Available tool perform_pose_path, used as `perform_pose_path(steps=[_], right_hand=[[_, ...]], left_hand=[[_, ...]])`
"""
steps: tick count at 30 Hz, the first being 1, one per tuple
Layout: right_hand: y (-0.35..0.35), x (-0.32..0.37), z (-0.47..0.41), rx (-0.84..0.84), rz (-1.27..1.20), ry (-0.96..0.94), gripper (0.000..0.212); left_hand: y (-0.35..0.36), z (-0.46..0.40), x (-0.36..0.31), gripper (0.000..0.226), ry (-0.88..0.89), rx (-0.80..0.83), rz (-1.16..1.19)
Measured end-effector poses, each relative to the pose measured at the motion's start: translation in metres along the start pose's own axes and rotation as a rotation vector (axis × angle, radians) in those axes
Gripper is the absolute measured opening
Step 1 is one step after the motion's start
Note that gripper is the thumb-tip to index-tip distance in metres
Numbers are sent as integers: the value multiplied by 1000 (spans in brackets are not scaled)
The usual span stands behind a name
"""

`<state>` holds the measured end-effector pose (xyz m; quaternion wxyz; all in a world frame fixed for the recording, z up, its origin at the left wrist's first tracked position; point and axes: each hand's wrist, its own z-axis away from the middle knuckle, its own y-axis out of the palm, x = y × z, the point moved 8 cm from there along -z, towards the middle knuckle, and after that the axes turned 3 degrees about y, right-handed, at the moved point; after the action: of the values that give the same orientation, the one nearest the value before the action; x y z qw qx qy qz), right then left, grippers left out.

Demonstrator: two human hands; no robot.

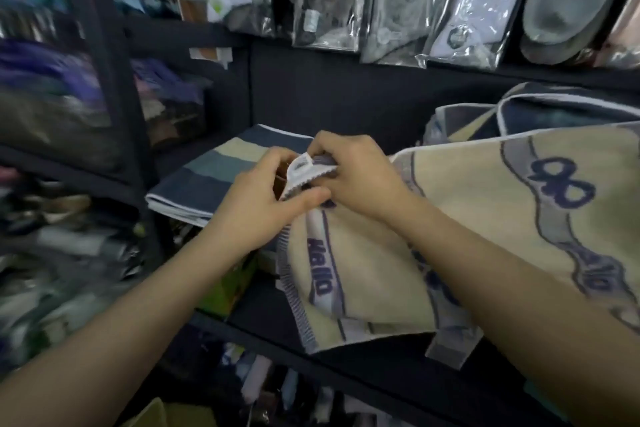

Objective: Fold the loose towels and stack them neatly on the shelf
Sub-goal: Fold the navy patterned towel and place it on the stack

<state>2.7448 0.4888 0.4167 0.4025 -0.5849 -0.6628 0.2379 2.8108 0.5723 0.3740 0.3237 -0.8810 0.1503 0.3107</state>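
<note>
A cream towel (363,274) with purple "Hello" lettering and wavy grey-purple borders lies loose and rumpled across the dark shelf (398,371), one corner lifted with its white tag. To its left, a folded blue-and-cream striped towel (214,177) lies flat on the shelf.

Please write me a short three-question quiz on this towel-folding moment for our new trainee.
1. True or false: both hands grip the cream towel at one bunched corner.
2. Multiple choice: where does the folded striped towel lie? A) left of the hands on the dark shelf; B) draped over the right forearm; C) hanging among the plastic-wrapped packs above.
3. Fill the gap: the purple word woven into the cream towel below the hands reads ____.

Key
1. True: the left hand and the right hand meet at the same corner, by a white tag.
2. A.
3. Hello.
</note>
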Motion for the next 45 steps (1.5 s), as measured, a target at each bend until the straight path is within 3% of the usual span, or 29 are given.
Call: perform_pose_path(steps=[7,10,12,17,20,23,27,29,31,33,37,39,41,43,45], right_hand=[[39,16,-14,-20,54,-46,53],[47,19,-13,-81,43,-84,66],[51,7,-13,-96,111,-13,70],[65,-44,-6,144,370,174,37],[53,-70,7,118,445,288,30],[50,-72,17,110,363,393,30],[62,-22,14,109,322,284,29],[75,12,13,112,276,213,28],[92,42,15,144,230,167,24],[107,62,15,157,126,153,11],[123,75,17,127,32,139,7],[124,82,20,59,-51,116,14],[122,86,22,-29,-100,102,20],[121,89,25,-79,-97,75,22],[122,90,27,-120,-67,64,25]], left_hand=[[-28,-6,23,6,72,-76,-174],[-36,-6,54,23,-79,-122,62],[-48,-5,77,27,-197,-213,233],[-52,3,118,31,-383,-305,489],[-56,8,137,33,-505,-386,664],[-53,11,143,34,-534,-336,761],[-47,15,140,21,-583,-301,767],[-48,13,125,26,-475,-205,707],[-56,11,97,32,-122,-44,250],[-57,22,78,36,102,101,-69],[-60,40,84,55,197,256,-131],[-69,43,85,81,256,254,-71],[-76,50,77,95,426,234,-175],[-74,57,68,82,627,234,-405],[-66,60,70,61,710,293,-533]])
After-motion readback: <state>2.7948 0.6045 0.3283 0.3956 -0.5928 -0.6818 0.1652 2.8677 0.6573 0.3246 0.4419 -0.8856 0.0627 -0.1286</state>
